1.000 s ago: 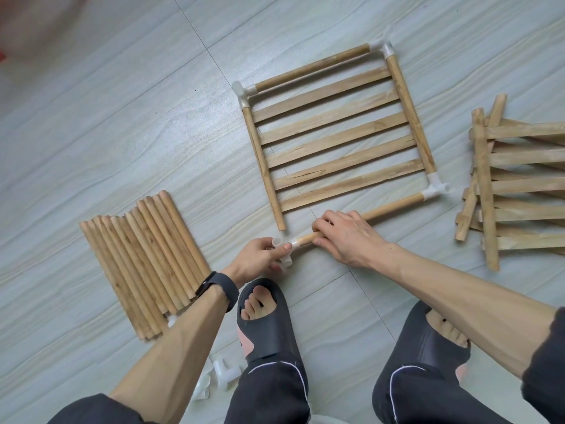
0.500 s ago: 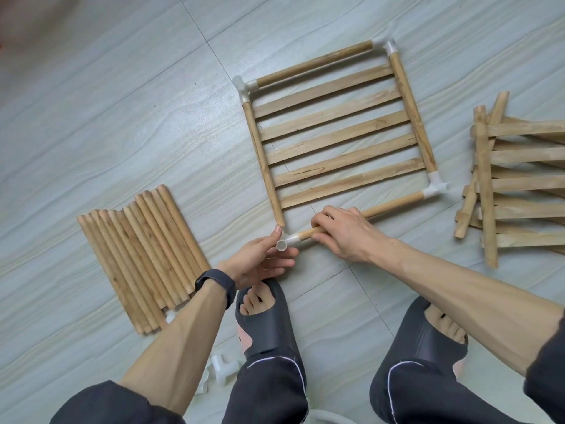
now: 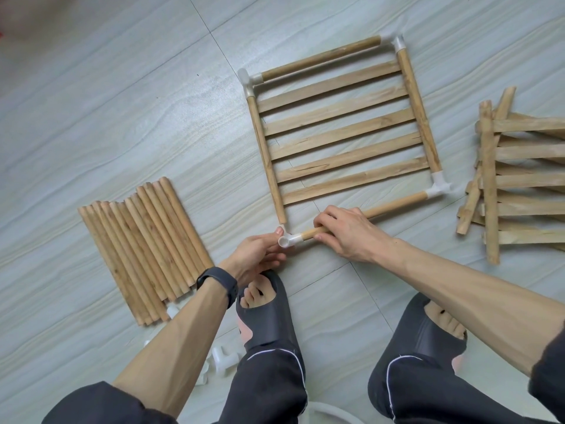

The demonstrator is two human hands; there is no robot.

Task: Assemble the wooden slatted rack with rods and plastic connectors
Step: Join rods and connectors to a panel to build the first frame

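One corner left: connector just moved up to side rod end, lower centre; left hand pinches it, right hand grips front rod; seemingly unseated.

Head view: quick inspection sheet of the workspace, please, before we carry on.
Surface: pale grey wood-grain tiled floor.
Job's things: square wooden slatted frame, white connectors on three corners; white plastic corner connector at the fourth, on the near wooden rod, its seating on the side rod unclear; loose round wooden rods at left; stack of wooden slatted panels at right; spare white connectors beside the left foot.
Clutter: nothing seen.
Grippers: left hand holds the corner connector; right hand grips the near rod.
Cables: nothing seen.
Surroundings: dark slippers, black wristband on the left wrist.
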